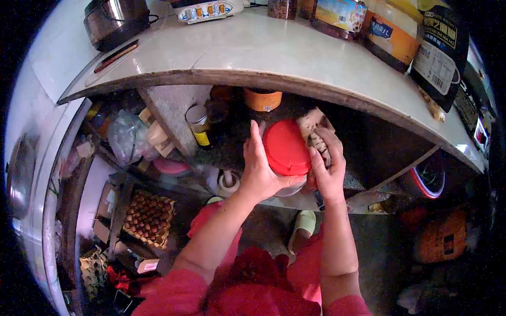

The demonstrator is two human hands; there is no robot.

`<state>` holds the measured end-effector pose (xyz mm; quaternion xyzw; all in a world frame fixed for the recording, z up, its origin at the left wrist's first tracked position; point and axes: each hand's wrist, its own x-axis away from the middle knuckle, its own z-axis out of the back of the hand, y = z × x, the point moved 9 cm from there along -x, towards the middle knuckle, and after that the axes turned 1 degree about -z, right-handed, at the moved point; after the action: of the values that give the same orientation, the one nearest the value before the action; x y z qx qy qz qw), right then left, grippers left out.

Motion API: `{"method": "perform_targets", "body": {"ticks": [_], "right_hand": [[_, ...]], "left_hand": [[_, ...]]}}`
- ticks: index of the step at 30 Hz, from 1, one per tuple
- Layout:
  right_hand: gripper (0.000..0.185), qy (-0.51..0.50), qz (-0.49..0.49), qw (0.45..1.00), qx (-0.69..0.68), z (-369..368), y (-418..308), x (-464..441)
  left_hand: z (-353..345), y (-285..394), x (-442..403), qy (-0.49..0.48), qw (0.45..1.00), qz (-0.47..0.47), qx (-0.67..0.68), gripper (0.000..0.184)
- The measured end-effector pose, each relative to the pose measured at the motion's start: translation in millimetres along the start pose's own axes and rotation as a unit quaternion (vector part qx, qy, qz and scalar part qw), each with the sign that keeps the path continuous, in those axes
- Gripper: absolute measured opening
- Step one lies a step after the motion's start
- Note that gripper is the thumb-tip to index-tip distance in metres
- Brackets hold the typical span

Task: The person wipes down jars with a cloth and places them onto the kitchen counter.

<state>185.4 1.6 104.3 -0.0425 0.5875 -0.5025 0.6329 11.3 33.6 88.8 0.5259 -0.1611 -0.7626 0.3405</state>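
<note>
A jar with a red lid (287, 147) is between my hands, in front of the open shelf under the counter. My left hand (262, 171) is wrapped round the jar's left side, thumb beneath the lid's near edge. On the right, my right hand (328, 166) closes on a crumpled, patterned cloth (316, 131), which lies against the lid's right edge. Just behind the lid, on the shelf, stands an orange container (262, 100). A small jar with a grey lid and yellow label (198, 125) is to the left of my left hand.
The worktop's edge (226, 78) curves above the shelf. On top stand a dark pot (117, 23), a white appliance (206, 10) and several packages at the right. An egg tray (149, 218) is low on the left. A shelf divider (166, 118) slants near the small jar.
</note>
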Motion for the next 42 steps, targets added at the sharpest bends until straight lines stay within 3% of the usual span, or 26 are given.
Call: {"method": "perform_targets", "body": {"ticks": [2, 4, 8, 9, 11, 14, 17, 19, 22, 23, 26, 27, 30, 34, 38, 42], "right_hand": [[0.04, -0.031, 0.069, 0.99, 0.118, -2.6, -29.6, -3.0], [0.038, -0.07, 0.13, 0.962, 0.231, -14.4, -68.2, 1.3], [0.04, -0.144, 0.155, 0.952, 0.223, -31.4, -91.6, 1.7], [0.041, -0.172, 0.162, 0.952, 0.197, -37.2, -97.7, 2.1], [0.041, -0.209, 0.185, 0.946, 0.167, -48.3, -110.3, 2.2], [0.041, -0.255, 0.203, 0.933, 0.15, -59.3, -114.0, 2.1], [0.04, -0.265, 0.197, 0.928, 0.17, -61.0, -115.4, -2.9], [0.039, -0.255, 0.182, 0.925, 0.213, -58.3, -109.7, -10.7], [0.041, -0.228, 0.124, 0.94, 0.224, -59.7, -80.6, -24.9], [0.033, -0.186, 0.126, 0.946, 0.232, -57.1, -76.4, -29.1], [0.03, -0.168, 0.048, 0.964, 0.203, -51.7, -56.8, -38.2], [0.028, -0.144, 0.079, 0.971, 0.173, -50.0, -58.4, -43.4], [0.026, -0.139, 0.02, 0.971, 0.194, -44.0, -46.2, -50.6], [0.03, -0.133, -0.087, 0.952, 0.262, -36.5, -9.1, -62.3], [0.034, -0.089, -0.11, 0.951, 0.275, -28.8, -17.1, -62.5], [0.033, -0.069, 0.0, 0.944, 0.323, -32.5, -43.0, -45.0]], "left_hand": [[-6.7, -9.6, 3.0, -0.022, 0.995, 0.03, 0.087, 0.144], [-2.8, -9.4, 5.7, -0.023, 0.996, 0.027, 0.088, 0.143], [-5.4, -12.8, 9.9, 0.003, 0.994, -0.014, 0.111, 0.139], [-2.5, -9.1, 9.9, 0.008, 0.992, -0.004, 0.126, 0.128], [-4.5, -2.1, 3.0, -0.043, 0.997, -0.044, -0.047, 0.115], [-13.3, 7.5, -0.4, -0.091, 0.973, -0.071, -0.201, 0.095], [-17.7, 10.1, -6.1, -0.099, 0.972, -0.102, -0.186, 0.102], [-12.4, 8.4, 1.5, -0.045, 0.991, -0.108, -0.061, 0.114], [0.0, -10.0, 1.2, 0.052, 0.987, 0.007, 0.149, 0.131], [1.3, -9.7, 0.2, 0.04, 0.994, 0.024, 0.097, 0.138], [-1.7, -7.6, -3.0, 0.03, 0.994, 0.043, 0.094, 0.138], [-4.6, -10.2, -3.8, 0.04, 0.992, 0.033, 0.115, 0.137], [-10.5, -16.3, -0.5, 0.034, 0.994, 0.066, 0.086, 0.137], [-4.5, -5.8, -0.6, 0.061, 0.997, 0.021, 0.038, 0.138], [-2.0, -1.6, -1.9, 0.077, 0.997, 0.005, 0.023, 0.138], [-3.7, -2.9, -1.8, 0.066, 0.998, 0.008, 0.01, 0.137]]}}
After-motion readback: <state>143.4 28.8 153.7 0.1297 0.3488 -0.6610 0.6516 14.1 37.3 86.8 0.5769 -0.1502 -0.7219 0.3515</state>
